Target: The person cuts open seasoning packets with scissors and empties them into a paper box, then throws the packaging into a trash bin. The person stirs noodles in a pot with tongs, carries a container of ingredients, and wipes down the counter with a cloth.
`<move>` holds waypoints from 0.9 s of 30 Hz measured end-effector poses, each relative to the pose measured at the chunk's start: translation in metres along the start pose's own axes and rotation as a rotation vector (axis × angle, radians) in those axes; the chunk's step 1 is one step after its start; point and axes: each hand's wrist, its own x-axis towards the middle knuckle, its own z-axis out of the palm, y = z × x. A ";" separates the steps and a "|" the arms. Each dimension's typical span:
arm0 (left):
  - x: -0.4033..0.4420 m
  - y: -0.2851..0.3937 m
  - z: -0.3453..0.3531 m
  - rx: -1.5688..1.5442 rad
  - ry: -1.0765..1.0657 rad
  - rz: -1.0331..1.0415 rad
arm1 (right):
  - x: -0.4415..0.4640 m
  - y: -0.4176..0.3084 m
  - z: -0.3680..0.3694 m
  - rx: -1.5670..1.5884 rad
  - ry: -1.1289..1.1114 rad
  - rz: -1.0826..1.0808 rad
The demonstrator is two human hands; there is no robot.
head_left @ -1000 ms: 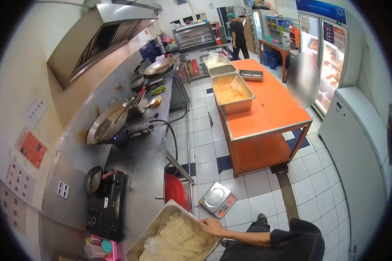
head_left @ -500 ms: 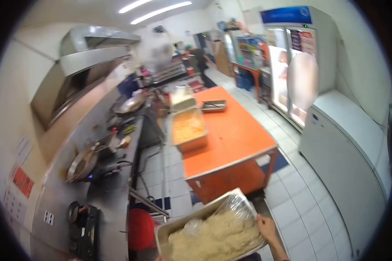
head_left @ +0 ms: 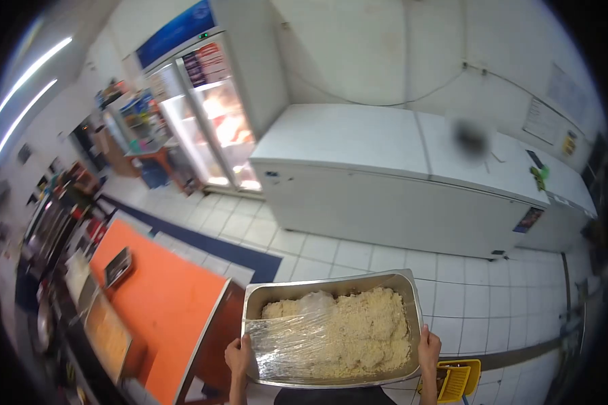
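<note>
A rectangular metal pan is held level in front of my body, over the floor. Pale crumbly food fills much of it, with clear plastic wrap across its left part and a bunched plastic piece near the middle. My left hand grips the pan's left end, and my right hand grips its right end. Both hands have fingers wrapped at the rim, partly hidden by the pan.
At left stands an orange table with a pan of orange food and a small metal tray. A long white chest freezer spans the back, beside a lit glass-door fridge. A yellow basket is low at right.
The view has swung right, from the stove counter and orange table to the freezers. The pan has moved from the counter side to in front of my body, and both hands now show on it.
</note>
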 end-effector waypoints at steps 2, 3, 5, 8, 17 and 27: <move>0.057 0.066 0.060 -0.086 -0.003 0.126 | 0.035 0.001 0.014 -0.018 0.109 0.076; 0.100 0.083 0.096 -0.049 -0.076 0.177 | 0.056 -0.002 0.027 -0.022 0.165 0.118; 0.185 0.143 0.151 0.011 -0.200 0.270 | 0.095 -0.023 0.059 0.037 0.261 0.165; 0.249 0.214 0.145 0.002 -0.353 0.446 | 0.085 -0.066 0.074 0.014 0.381 0.246; 0.424 0.448 0.247 0.123 -0.443 0.513 | 0.279 -0.136 0.166 0.391 0.516 0.312; 0.625 0.486 0.345 -0.024 -0.213 0.336 | 0.645 -0.270 0.303 0.051 0.247 0.143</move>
